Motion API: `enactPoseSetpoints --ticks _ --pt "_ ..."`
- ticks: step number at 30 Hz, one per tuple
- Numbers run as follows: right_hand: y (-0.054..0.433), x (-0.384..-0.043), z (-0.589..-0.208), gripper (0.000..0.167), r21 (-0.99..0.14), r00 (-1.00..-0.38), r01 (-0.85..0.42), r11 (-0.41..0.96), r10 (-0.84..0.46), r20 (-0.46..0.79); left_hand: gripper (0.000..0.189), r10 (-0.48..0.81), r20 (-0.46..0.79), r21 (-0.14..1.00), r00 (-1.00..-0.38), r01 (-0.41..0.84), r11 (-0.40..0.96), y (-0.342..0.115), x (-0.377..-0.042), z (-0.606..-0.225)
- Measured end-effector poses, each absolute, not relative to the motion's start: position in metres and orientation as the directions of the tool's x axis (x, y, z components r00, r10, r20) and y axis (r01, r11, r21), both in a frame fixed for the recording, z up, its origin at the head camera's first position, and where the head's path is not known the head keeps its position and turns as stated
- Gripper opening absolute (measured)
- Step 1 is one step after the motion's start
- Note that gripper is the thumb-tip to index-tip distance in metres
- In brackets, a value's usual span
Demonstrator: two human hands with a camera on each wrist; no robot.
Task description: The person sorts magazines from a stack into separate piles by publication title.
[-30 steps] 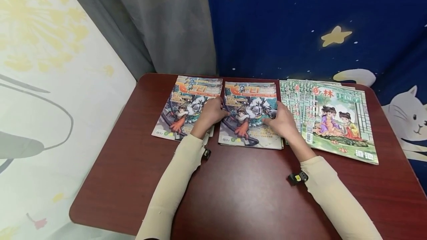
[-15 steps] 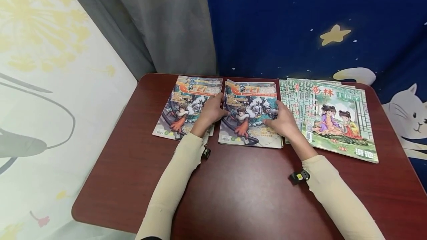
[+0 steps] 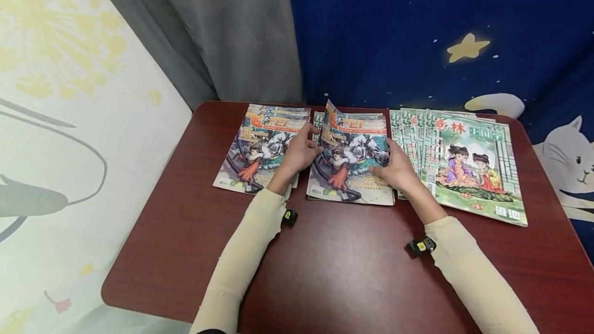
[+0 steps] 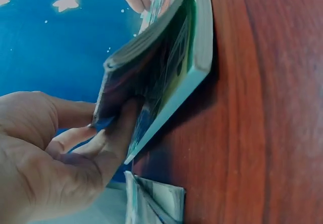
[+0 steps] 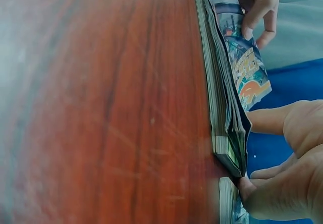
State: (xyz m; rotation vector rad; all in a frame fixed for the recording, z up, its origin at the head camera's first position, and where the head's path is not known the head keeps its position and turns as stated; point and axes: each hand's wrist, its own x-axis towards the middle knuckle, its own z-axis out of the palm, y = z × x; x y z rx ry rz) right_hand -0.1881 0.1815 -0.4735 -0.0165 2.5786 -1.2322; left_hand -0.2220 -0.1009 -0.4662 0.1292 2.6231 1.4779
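In the head view a magazine [image 3: 352, 164] with an orange title and a red-gloved figure lies on the middle stack. My left hand [image 3: 299, 153] pinches its left edge, thumb on the cover and fingers beneath, and that side is bent up. My right hand [image 3: 401, 169] holds the right edge, its thumb on the cover. The left wrist view shows a gap between the raised magazine [image 4: 126, 62] and a green-edged one [image 4: 174, 105] below. In the right wrist view my right hand [image 5: 298, 168] has its fingers at the stack's corner.
A left stack [image 3: 255, 153] bears the same cover. At right, several green magazines [image 3: 478, 169] overlap in a fan beside my right hand. The stacks lie near the far edge of the dark red table [image 3: 343, 262], before a grey curtain [image 3: 250, 35] and a blue one [image 3: 371, 35].
The top magazine's left side has risen and curled up in my left hand, showing a green cover beneath. My left hand has shifted slightly up and right; my right hand has hardly moved.
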Motion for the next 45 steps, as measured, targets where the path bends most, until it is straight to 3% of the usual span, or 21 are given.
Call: enactPoseSetpoints --ticks 6,12,16,24,29,32,37,45 --pt "0.187 -0.190 -0.474 0.097 -0.836 -0.953 0.158 0.525 -0.141 -0.269 0.036 0.125 -0.038 0.968 -0.991 -0.005 0.252 -0.102 -0.221 -0.471" --pt "0.188 -0.192 -0.477 0.083 -0.906 -0.963 0.194 0.375 -0.106 -0.249 0.038 0.109 -0.054 0.998 -0.993 -0.052 0.029 -0.102 -0.222 -0.472" --pt "0.188 -0.190 -0.476 0.075 -0.937 -0.972 0.208 0.280 -0.045 -0.229 0.039 0.126 -0.075 0.996 -0.989 -0.080 -0.032 -0.103 -0.222 -0.468" --pt "0.175 -0.181 -0.466 0.063 -0.949 -0.977 0.211 0.234 0.083 -0.197 0.041 0.164 -0.124 0.989 -0.979 -0.135 -0.060 -0.121 -0.220 -0.459" --pt "0.159 -0.181 -0.462 0.059 -0.970 -0.973 0.222 0.095 0.095 -0.213 0.043 0.201 -0.178 0.982 -0.963 -0.187 -0.025 -0.150 -0.225 -0.453" --pt "0.147 -0.180 -0.461 0.063 -0.970 -0.971 0.239 0.048 0.029 -0.237 0.046 0.239 -0.228 0.973 -0.944 -0.213 0.087 -0.173 -0.227 -0.448" --pt "0.115 -0.176 -0.462 0.067 -0.969 -0.966 0.244 0.042 -0.073 -0.246 0.052 0.258 -0.248 0.941 -0.934 -0.169 0.292 -0.213 -0.224 -0.440" --pt "0.065 -0.176 -0.464 0.068 -0.984 -0.981 0.177 0.025 -0.078 -0.178 0.053 0.209 -0.246 0.899 -0.947 -0.142 0.414 -0.262 -0.219 -0.435"
